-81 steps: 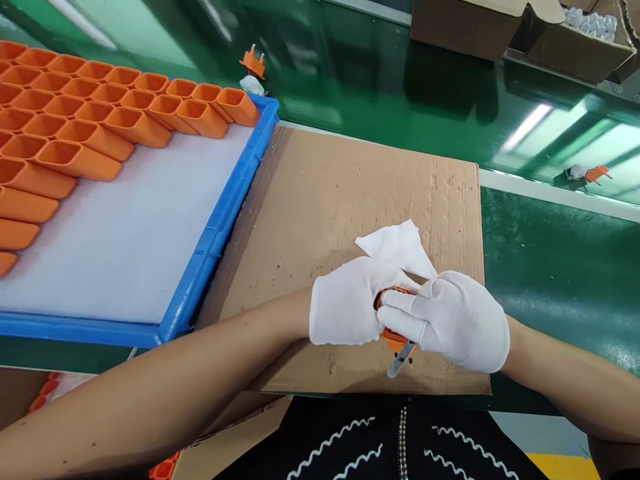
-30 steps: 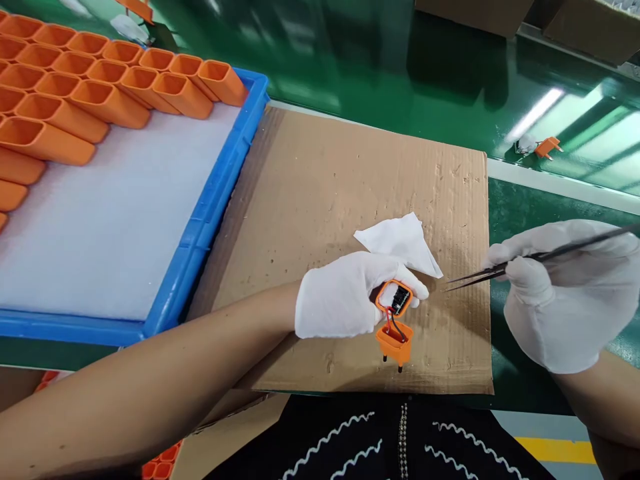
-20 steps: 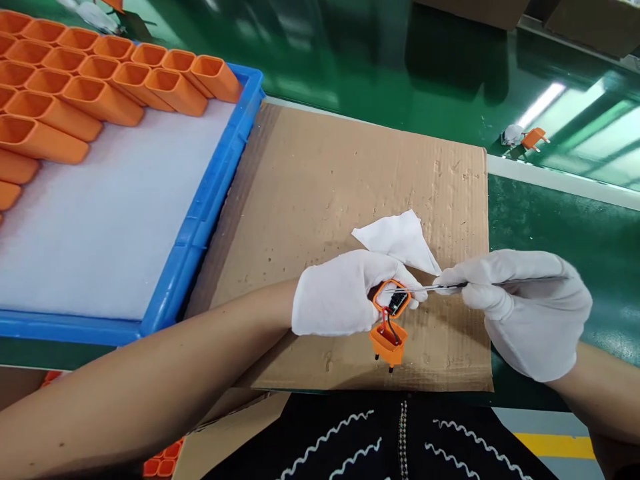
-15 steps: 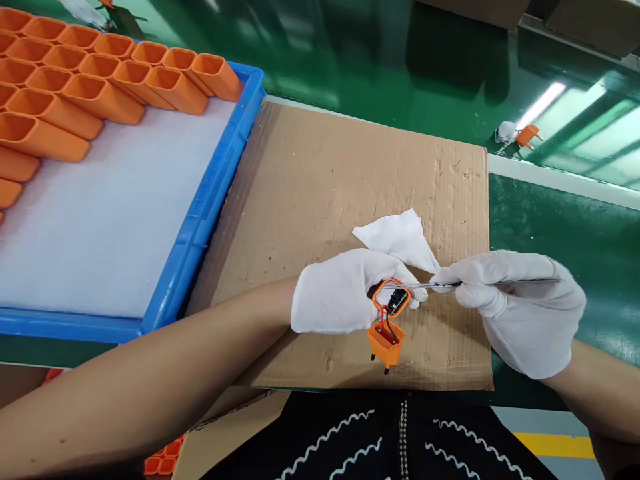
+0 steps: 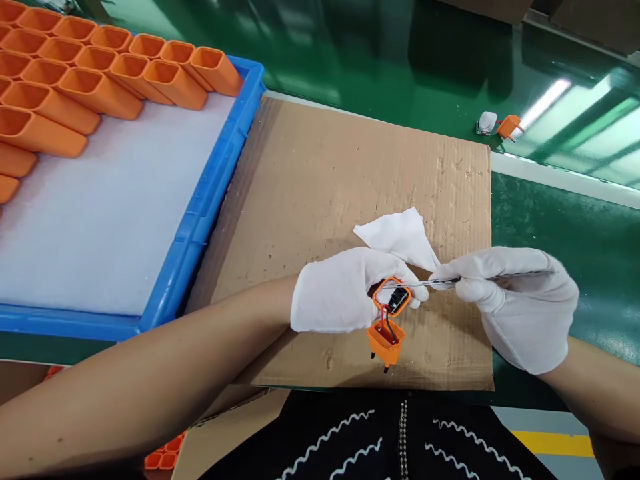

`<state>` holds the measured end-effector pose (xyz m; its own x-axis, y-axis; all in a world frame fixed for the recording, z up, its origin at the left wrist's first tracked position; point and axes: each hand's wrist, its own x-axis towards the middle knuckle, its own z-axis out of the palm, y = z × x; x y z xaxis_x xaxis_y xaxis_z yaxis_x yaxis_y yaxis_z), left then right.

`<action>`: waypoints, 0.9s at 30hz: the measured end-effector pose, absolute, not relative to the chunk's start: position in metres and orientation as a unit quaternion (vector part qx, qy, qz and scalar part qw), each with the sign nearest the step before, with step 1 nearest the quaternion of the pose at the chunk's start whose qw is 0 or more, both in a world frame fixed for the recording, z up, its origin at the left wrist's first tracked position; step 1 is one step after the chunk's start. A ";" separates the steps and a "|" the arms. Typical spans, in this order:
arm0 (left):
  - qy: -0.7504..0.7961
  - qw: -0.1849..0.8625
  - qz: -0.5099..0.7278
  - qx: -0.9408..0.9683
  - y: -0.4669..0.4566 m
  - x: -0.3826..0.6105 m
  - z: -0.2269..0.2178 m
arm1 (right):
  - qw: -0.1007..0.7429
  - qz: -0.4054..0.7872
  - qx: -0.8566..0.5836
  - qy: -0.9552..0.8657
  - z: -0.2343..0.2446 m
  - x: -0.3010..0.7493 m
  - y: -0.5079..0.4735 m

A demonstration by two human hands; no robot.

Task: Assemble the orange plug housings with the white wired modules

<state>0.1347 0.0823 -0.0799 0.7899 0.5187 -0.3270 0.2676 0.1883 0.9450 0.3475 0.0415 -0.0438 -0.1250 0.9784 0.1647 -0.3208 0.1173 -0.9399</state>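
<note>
My left hand [image 5: 335, 290], in a white glove, is closed around an orange plastic housing [image 5: 406, 311] whose open end faces me. Inside the opening shows a black component on a small circuit board [image 5: 397, 300]. Red and black wires run from it to an orange two-pin plug cap [image 5: 386, 343] hanging just below. My right hand [image 5: 520, 303], also gloved in white, pinches thin metal tweezers [image 5: 440, 283]. Their tips reach left into the housing's mouth. Behind the left fingers lies a white cloth [image 5: 397, 235].
A cardboard sheet [image 5: 310, 173] lies under my hands. At the left, a blue tray [image 5: 195, 230] holds rows of orange housings [image 5: 100, 90]. Beyond the cardboard, a green surface [image 5: 330, 60] carries another orange plug [image 5: 509, 127] with a white piece attached.
On the green surface, the other orange plug has shifted left. My right hand has moved very slightly left and up, still holding the tweezers; the left hand stays put.
</note>
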 end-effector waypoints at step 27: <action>0.327 0.680 0.070 0.652 0.080 0.133 -0.069 | 0.539 0.546 -0.359 -0.531 -0.044 0.347 0.041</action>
<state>0.1331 0.0799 -0.0691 0.7770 0.5208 -0.3535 0.3315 0.1388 0.9332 0.3469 0.0408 -0.0443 -0.1600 0.9704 0.1810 -0.2063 0.1464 -0.9675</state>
